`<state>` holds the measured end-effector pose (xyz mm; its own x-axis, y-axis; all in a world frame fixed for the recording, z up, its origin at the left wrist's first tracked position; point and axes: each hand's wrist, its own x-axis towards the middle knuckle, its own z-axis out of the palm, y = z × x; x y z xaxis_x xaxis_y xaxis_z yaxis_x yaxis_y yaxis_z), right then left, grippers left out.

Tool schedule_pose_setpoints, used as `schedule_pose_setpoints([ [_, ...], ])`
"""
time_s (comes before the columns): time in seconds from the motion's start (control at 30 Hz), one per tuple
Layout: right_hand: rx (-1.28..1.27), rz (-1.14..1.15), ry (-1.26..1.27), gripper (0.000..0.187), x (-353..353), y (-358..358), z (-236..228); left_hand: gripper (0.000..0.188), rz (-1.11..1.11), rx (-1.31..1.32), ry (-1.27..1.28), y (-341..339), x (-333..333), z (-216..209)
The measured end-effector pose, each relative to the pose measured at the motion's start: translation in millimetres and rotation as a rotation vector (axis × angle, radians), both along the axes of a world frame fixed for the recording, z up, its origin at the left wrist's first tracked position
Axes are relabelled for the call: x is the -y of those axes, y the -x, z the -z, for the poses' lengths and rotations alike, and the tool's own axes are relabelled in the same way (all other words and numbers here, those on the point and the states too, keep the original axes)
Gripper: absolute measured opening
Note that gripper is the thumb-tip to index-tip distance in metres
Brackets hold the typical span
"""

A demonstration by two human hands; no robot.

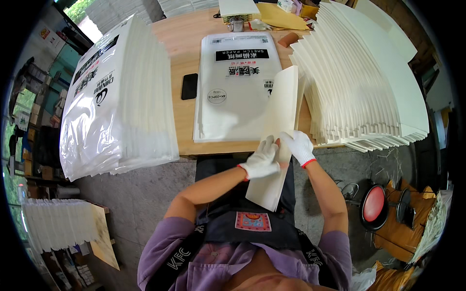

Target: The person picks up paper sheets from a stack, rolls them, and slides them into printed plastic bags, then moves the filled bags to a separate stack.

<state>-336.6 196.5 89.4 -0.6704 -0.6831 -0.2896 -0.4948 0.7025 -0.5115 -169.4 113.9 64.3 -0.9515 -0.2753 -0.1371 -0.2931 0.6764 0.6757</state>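
A sheaf of cream-white drawing paper (277,121) stands tilted on edge over the table's front edge and my lap. My left hand (263,158), in a white knit glove, lies against its left face with fingers bent on it. At its right edge, my right hand (298,146), gloved in white with a red cuff, grips the sheets; its fingertips are partly hidden. Behind the sheaf lies a flat pile of clear printed plastic bags (233,102), partly covered by the paper.
Filled, glossy paper packs (97,111) stand in a tall stack at left. Fanned stacks of white paper (349,82) fill the right side of the wooden table (182,121). A black phone (190,87), a metal cup (236,24) and a red-seated stool (374,207) are also around.
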Motion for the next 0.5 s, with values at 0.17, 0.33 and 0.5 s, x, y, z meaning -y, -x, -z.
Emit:
schedule_pose_setpoints([
  [0.17, -0.081, -0.017, 0.023, 0.066, -20.1, 20.0, -43.1, 0.052, -0.282, -0.016, -0.175, 25.4, 122.1, 27.5],
  [0.33, -0.326, -0.125, 0.22, 0.058, -38.6, 22.1, -70.9, 0.029, -0.182, 0.192, 0.363, 56.1, 181.8, 62.3],
  [0.5, -0.623, -0.344, 0.26, 0.043, -54.0, 2.1, -92.0, 0.029, -0.1, 0.117, 0.096, 63.5, 224.7, 73.8],
])
